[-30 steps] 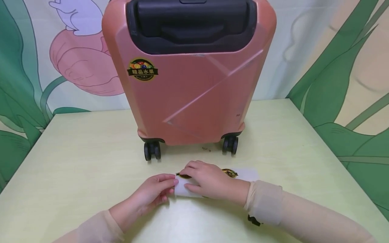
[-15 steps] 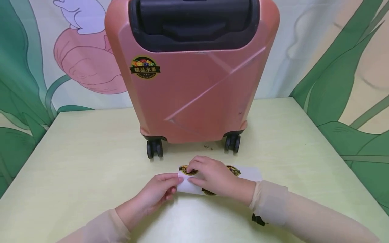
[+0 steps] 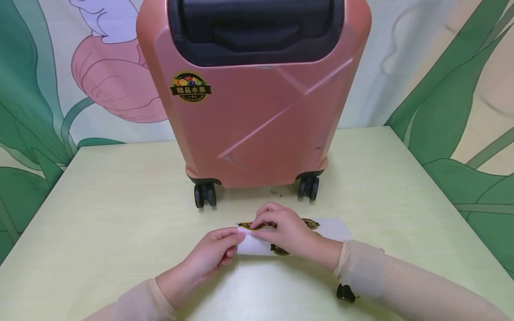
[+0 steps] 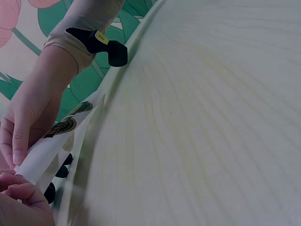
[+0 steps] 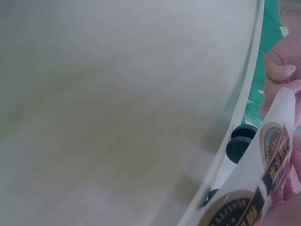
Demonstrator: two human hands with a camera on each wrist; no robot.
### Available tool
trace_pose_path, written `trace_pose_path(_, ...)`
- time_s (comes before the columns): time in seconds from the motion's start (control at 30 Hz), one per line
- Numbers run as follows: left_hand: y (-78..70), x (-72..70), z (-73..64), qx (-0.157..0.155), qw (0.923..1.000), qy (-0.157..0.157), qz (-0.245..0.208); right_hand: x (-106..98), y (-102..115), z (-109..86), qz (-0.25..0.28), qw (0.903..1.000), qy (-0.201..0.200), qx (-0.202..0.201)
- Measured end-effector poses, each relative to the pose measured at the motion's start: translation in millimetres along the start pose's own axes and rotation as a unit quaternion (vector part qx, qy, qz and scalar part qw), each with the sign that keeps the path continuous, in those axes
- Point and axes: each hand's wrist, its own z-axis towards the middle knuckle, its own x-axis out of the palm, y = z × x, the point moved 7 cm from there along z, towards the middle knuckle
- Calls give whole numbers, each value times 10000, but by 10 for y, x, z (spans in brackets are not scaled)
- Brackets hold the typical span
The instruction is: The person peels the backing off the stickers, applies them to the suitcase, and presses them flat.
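A bent white sheet of stickers (image 3: 250, 245) is held just above the table, in front of the suitcase. My left hand (image 3: 214, 250) pinches its left end between thumb and fingers. My right hand (image 3: 289, 229) reaches over the sheet, its thumb and index finger pinching at the edge of a round black-and-gold fruit sticker (image 3: 243, 225). That sticker is partly hidden under the fingertips. More stickers (image 5: 273, 146) show along the curved sheet in the right wrist view. A matching sticker (image 3: 190, 88) is on the upper left of the pink suitcase (image 3: 257, 120).
The suitcase stands upright at the back of the pale table (image 3: 100, 200), on black wheels (image 3: 205, 195). Behind it hangs a cloth backdrop (image 3: 453, 111) with painted leaves. A black clip-like device (image 4: 106, 46) is on the right wrist.
The right thumb and index finger have drawn together at the sticker's edge. Both hands and the sheet have shifted slightly right and up in view; the left keeps its pinch.
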Motion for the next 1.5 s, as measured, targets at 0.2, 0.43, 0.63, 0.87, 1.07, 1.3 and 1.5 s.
trace_pose_path(0.2,-2,16,3,21,10000,-40,-17,-8,-67,-18,559,9976,16,416)
trace_pose_path(0.43,-38,63,-15,229,9996,1,-172,3,-104,-6,740,9950,43,664)
trace_pose_path(0.63,-66,64,-23,417,9990,-132,-122,-11,-84,11,932,9937,-79,617)
trace_pose_path(0.87,-111,62,-19,482,9985,-139,220,-37,-101,18,1086,9913,-65,742)
trace_pose_path(1.07,-96,43,-20,429,9979,-110,470,-27,-149,28,1164,9883,109,975)
trace_pose_path(1.3,-67,14,-6,396,9974,-101,594,-43,-177,35,1152,9878,62,1042)
trace_pose_path(1.5,-45,-11,-4,404,9974,-91,590,-93,-188,63,1249,9861,-115,1089)
